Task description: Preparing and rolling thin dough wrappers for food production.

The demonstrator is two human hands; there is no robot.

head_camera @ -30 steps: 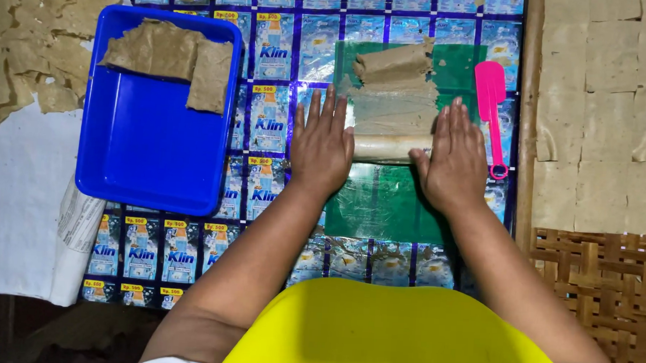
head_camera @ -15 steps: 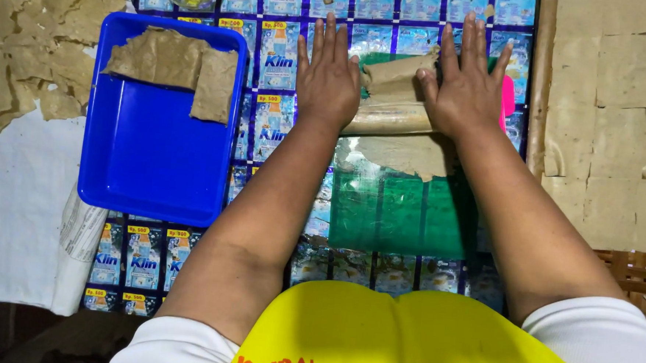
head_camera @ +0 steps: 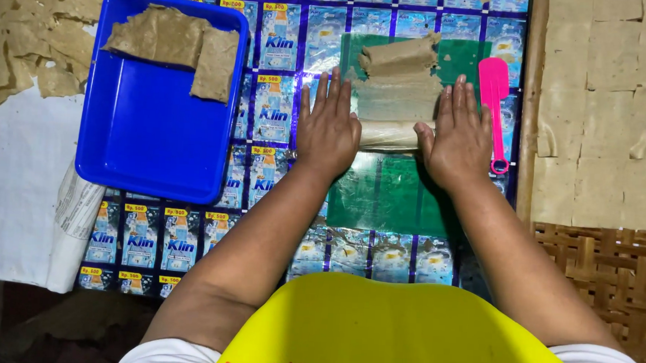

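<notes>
My left hand (head_camera: pixel 329 126) and my right hand (head_camera: pixel 458 133) lie flat, palms down, on the two ends of a pale rolling pin (head_camera: pixel 389 133). The pin rests across a strip of tan dough (head_camera: pixel 396 86) under clear plastic on a green sheet (head_camera: pixel 389 192). The dough stretches from the pin toward the far edge, thicker and rumpled at its far end. Fingers of both hands are spread and point away from me.
A blue tray (head_camera: pixel 141 142) with tan dough slabs (head_camera: pixel 175 45) sits at the left. A pink spatula (head_camera: pixel 495 102) lies right of my right hand. Flat dough squares (head_camera: pixel 607 108) cover the right side; torn dough pieces (head_camera: pixel 29 33) lie far left. A woven mat (head_camera: pixel 612 285) is near right.
Both hands rolled the pin away from me over the dough, then drew it back toward me; they now rest near where they were a second ago.
</notes>
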